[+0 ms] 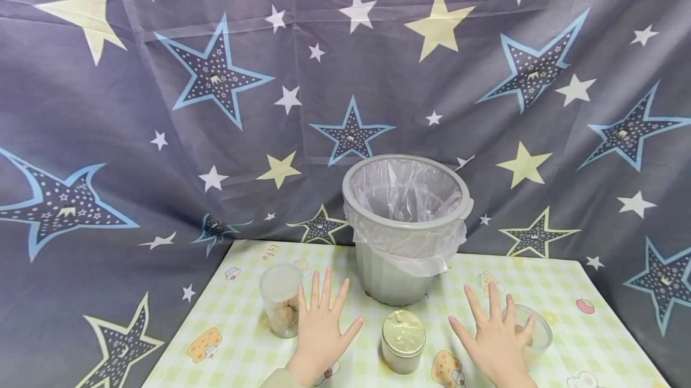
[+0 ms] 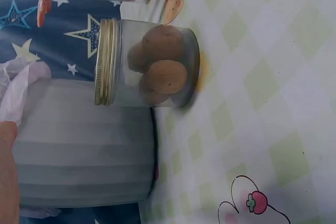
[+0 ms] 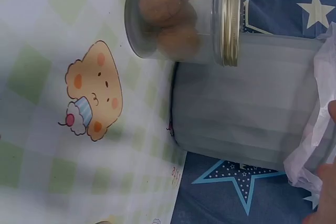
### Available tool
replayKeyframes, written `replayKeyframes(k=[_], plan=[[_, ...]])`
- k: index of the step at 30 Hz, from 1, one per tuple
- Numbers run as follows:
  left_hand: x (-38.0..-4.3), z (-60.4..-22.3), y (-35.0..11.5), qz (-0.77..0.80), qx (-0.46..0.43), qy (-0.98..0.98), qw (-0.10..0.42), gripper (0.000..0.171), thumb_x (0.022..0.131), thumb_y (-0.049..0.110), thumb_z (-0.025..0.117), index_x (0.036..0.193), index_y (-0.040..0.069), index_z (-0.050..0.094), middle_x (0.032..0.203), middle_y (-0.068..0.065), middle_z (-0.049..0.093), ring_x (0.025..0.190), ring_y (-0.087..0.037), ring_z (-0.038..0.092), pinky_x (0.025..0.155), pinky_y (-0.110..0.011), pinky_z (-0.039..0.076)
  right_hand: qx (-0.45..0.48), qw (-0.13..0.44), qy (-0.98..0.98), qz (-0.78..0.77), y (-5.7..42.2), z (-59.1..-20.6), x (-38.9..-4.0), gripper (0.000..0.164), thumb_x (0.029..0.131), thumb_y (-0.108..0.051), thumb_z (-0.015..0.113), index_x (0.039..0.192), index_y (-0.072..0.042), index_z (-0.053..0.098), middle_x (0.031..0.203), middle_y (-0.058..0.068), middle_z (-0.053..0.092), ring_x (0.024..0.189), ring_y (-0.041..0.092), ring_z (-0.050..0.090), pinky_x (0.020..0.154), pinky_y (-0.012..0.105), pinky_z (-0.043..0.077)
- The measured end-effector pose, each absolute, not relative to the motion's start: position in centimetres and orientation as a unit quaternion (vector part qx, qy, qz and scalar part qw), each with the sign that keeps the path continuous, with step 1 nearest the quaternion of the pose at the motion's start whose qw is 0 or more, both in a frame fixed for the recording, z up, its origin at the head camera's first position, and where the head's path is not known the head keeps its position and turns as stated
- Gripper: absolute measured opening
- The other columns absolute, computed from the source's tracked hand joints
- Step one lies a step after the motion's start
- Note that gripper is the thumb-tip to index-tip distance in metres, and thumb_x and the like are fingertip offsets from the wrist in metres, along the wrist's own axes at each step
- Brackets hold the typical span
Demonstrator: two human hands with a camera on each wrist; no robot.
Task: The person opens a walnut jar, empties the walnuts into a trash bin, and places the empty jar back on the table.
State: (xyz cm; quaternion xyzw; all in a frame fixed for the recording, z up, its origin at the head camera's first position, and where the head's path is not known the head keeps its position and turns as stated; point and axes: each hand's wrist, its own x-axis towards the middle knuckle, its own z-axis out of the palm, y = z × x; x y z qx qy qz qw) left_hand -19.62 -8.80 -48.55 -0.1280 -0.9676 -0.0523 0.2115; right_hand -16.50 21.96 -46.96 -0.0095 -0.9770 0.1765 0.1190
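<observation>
My left hand (image 1: 323,331) is held palm down with fingers spread and nothing in its grasp. It overlaps the right edge of a tall clear jar (image 1: 281,292) with a pale top and brown pieces inside. To the right, my right hand (image 1: 496,340) is spread the same way, partly hiding another clear container (image 1: 538,340). Between the hands stands a clear jar (image 2: 126,40) with a gold lid (image 1: 403,331). Several brown, round, walnut-like pieces (image 2: 167,76) lie at its bottom.
Behind the gold-lidded jar stands a grey bin (image 1: 396,277), its plastic liner (image 1: 410,250) folded over the rim. A green-checked cloth (image 1: 227,304) with cartoon prints covers the table. A dark curtain with stars (image 1: 243,154) hangs along the back and sides.
</observation>
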Motion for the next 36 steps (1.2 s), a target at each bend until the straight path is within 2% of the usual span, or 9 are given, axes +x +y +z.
replayKeyframes(k=[5, 17, 24, 30, 36], plan=[[-19.4, -48.6, -9.0, -0.051, -0.126, -0.969, 0.205, 0.071, 0.085, 0.061, 0.052, 0.144, 0.024, 0.041, 0.156, -0.016, 0.021, 0.142, -0.042, 0.017, 0.109, -0.067, 0.014, -0.004, 0.124, -0.978, 0.17, 21.8, -47.3, -16.5, 0.073, 0.089, -0.063, 0.045, 0.146, -0.019, 0.035, 0.153, 0.027, 0.012, 0.132, 0.06, 0.01, 0.092, 0.081, -0.009], [-19.7, -48.1, -10.4, -0.034, -0.107, -0.975, 0.19, 0.073, 0.087, 0.064, 0.046, 0.147, 0.024, 0.036, 0.157, -0.015, 0.015, 0.142, -0.043, 0.015, 0.11, -0.066, 0.013, 0.009, 0.111, -0.977, 0.183, 21.0, -47.3, -16.8, 0.072, 0.089, -0.063, 0.045, 0.146, -0.019, 0.034, 0.152, 0.03, 0.013, 0.132, 0.061, 0.008, 0.091, 0.082, -0.009], [-20.0, -48.0, -11.9, -0.058, -0.093, -0.968, 0.225, 0.074, 0.084, 0.06, 0.054, 0.145, 0.022, 0.039, 0.156, -0.017, 0.019, 0.142, -0.042, 0.018, 0.11, -0.066, 0.01, 0.041, 0.132, -0.97, 0.198, 20.3, -47.6, -17.0, 0.068, 0.089, -0.057, 0.051, 0.143, -0.018, 0.038, 0.15, 0.029, 0.018, 0.132, 0.059, 0.012, 0.093, 0.082, -0.003], [-20.1, -48.3, -13.2, -0.061, -0.081, -0.969, 0.227, 0.074, 0.084, 0.061, 0.052, 0.146, 0.021, 0.038, 0.156, -0.018, 0.018, 0.142, -0.044, 0.015, 0.11, -0.066, 0.007, 0.065, 0.15, -0.967, 0.198, 19.6, -47.8, -17.0, 0.065, 0.088, -0.054, 0.055, 0.141, -0.019, 0.042, 0.149, 0.026, 0.023, 0.13, 0.057, 0.018, 0.096, 0.08, 0.002], [-20.3, -48.6, -14.4, -0.079, -0.078, -0.956, 0.273, 0.072, 0.081, 0.055, 0.059, 0.141, 0.017, 0.046, 0.151, -0.023, 0.028, 0.139, -0.047, 0.02, 0.108, -0.068, 0.011, 0.085, 0.156, -0.962, 0.207, 19.0, -48.1, -17.0, 0.063, 0.088, -0.05, 0.057, 0.141, -0.02, 0.041, 0.149, 0.025, 0.025, 0.13, 0.054, 0.022, 0.097, 0.078, 0.007]])
